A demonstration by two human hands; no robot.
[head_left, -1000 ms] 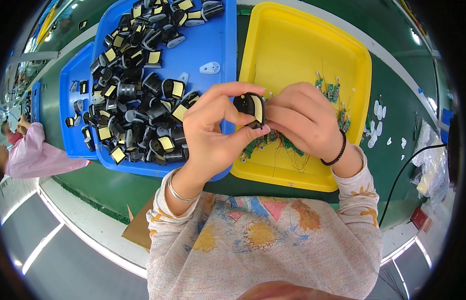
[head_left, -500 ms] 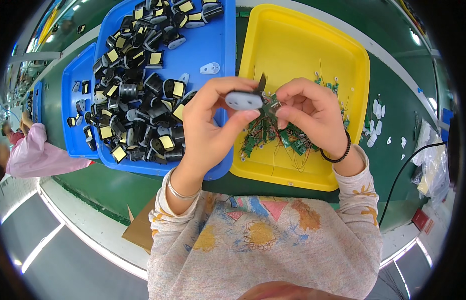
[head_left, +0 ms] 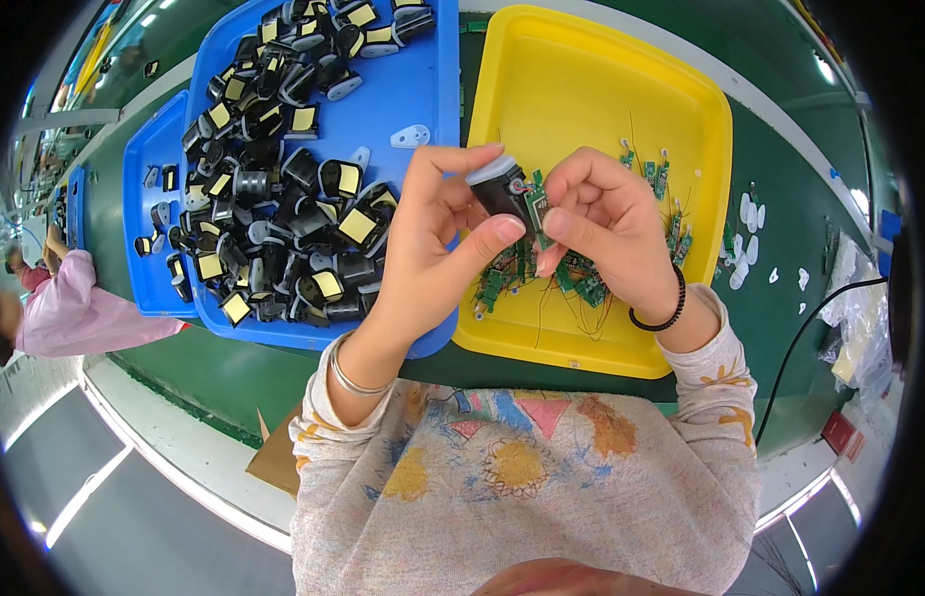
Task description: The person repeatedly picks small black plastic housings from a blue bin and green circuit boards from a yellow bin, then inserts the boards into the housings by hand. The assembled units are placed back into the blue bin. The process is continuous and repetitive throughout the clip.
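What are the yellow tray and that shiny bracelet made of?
The yellow tray looks like smooth moulded plastic: even bright colour, rounded rim, soft glare. The bracelet on the left wrist looks like polished metal, thin and silvery with bright glints, though silver-coated plastic can't be ruled out.

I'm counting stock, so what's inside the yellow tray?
The yellow tray holds small green circuit boards with thin wires, bunched at its near side and right edge; the far part is bare. The right hand and left hand cover part of the pile.

Glossy plastic yellow tray (head_left: 582, 89), smooth blue tray (head_left: 423, 79), matt black housing (head_left: 500, 194)
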